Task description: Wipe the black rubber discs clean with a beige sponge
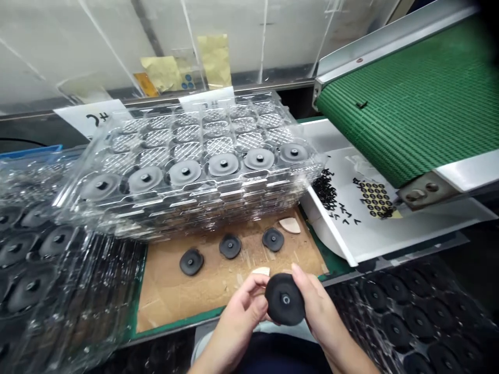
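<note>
A black rounded disc [286, 311] with a small metal-ringed hole at its centre is held up near the front edge of the bench. My left hand [249, 306] pinches its left rim between thumb and fingers. On the other side, my right hand [314, 296] grips the right rim, thumb along the top edge. Three similar discs lie apart on the brown board: a left one [191, 262], a middle one [230, 245] and a right one [273, 239]. A pale chip-like piece [260, 271] shows just behind my left fingers.
Behind the board stands a stack of clear plastic trays [218, 195], its front row filled with discs. A white tray [374, 244] at right holds small black parts [326, 191] and a sticker sheet [375, 199]. A green conveyor belt [421, 98] rises beyond. More disc-filled trays flank both sides.
</note>
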### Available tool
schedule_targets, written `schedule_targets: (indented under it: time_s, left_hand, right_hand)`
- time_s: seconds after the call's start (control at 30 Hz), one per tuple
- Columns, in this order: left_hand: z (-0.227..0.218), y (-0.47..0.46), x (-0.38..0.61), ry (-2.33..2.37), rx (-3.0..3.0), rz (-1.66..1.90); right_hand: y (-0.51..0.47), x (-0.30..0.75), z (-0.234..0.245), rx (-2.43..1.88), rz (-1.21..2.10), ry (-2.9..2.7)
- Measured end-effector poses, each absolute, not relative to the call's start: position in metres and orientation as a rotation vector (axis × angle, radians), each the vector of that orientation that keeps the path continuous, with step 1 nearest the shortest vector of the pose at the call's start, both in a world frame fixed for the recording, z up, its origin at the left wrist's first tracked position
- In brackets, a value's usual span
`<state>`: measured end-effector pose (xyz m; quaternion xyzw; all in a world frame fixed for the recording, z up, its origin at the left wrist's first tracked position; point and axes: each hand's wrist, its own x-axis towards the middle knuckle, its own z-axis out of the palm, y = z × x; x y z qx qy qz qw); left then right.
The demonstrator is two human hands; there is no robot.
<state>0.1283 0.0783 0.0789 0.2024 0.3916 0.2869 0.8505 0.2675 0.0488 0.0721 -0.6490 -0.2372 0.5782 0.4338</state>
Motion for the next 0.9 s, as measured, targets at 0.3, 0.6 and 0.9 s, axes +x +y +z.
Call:
schedule_targets:
  time_s: [0.3, 0.6, 0.9]
  left_hand:
    - [0.065, 0.064, 0.095, 0.704, 0.166, 0.572]
    - [0.062, 0.066, 0.088, 0.628, 0.131, 0.555]
    - [0.053, 0.060, 0.093, 0.553, 0.028, 0.542]
  right_hand:
    - [0.064, 0.243, 0.069, -1.376, 1.627, -1.012]
    - [0.061, 0.234, 0.073, -1.355, 1.530, -1.093]
    - [0.060, 0.236, 0.060, -1.419, 1.550, -1.074]
